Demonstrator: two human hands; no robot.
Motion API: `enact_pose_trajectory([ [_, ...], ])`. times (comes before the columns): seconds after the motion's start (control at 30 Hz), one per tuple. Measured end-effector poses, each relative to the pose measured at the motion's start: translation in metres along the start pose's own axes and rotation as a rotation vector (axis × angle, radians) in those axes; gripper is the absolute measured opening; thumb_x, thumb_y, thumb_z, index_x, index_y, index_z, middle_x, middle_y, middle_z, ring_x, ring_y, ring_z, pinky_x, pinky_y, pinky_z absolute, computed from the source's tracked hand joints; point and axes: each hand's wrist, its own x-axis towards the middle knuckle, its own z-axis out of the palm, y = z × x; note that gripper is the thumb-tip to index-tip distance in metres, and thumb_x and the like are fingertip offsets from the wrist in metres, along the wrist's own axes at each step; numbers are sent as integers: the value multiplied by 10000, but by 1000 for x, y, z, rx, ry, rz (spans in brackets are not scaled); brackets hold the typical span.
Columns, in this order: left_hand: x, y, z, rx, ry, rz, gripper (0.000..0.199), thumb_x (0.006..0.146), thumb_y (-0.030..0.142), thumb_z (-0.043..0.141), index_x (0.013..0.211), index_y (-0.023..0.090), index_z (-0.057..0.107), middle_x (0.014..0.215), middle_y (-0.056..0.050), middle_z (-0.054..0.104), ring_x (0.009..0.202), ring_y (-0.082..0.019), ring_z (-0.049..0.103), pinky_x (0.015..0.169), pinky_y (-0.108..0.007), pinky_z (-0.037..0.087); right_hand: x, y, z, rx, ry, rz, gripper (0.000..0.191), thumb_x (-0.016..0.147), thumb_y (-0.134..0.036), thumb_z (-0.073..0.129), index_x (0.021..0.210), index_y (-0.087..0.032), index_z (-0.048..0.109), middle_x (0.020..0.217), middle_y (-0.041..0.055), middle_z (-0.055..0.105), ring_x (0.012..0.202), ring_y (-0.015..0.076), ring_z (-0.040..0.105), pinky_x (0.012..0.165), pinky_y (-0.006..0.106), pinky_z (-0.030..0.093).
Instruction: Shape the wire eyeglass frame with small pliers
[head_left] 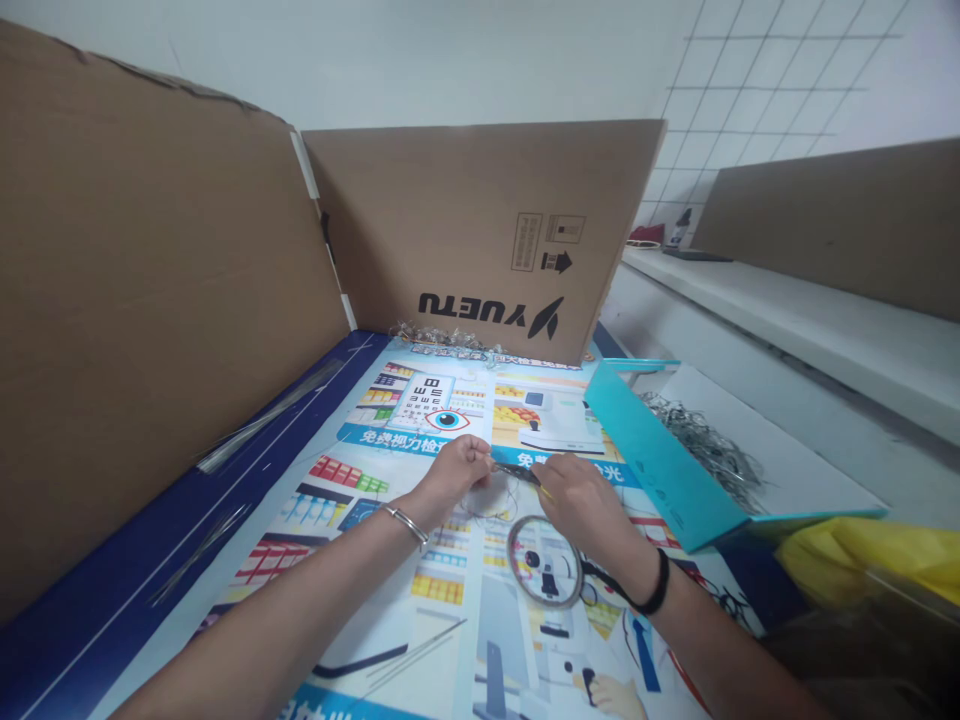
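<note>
My left hand point(459, 470) is pinched at the fingertips on a thin wire point(491, 512), whose fine loops hang below the fingers. My right hand point(576, 502) is closed around a pair of pliers point(519, 471); a bit of yellow handle shows by the palm. The pliers' dark jaws point left and meet the wire close to my left fingertips. Under my right wrist is a round grey ring point(512, 560); I cannot tell whether it lies there or is printed. Both hands are over a printed poster sheet point(450, 540) covering the table.
A turquoise box point(667, 470) on the right holds tangled wire pieces point(709, 450). Cardboard panels point(450, 220) stand behind and at left. Clear scraps point(442, 336) lie along the back panel. Straight thin rods point(416, 655) lie in front, more wires point(199, 555) at left. Yellow material point(870, 560) sits right.
</note>
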Motion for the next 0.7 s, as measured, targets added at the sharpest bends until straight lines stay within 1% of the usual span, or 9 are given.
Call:
enact_pose_trajectory([
  [0.33, -1, -1, 1, 15, 21, 33, 263, 632, 203, 638, 813, 161, 451, 572, 46, 549, 478, -73, 499, 526, -196, 356, 0, -2, -1, -2, 25, 7, 160, 778, -113, 492, 863, -182, 608, 832, 48, 597, 827, 180, 508, 753, 290, 345],
  [0.7, 0, -2, 3, 52, 61, 54, 225, 639, 182, 620, 799, 160, 462, 556, 54, 534, 469, -68, 491, 519, -193, 356, 1, -1, -1, 6, 7, 16, 166, 772, -97, 484, 843, -188, 603, 821, 36, 603, 801, 170, 517, 727, 283, 340],
])
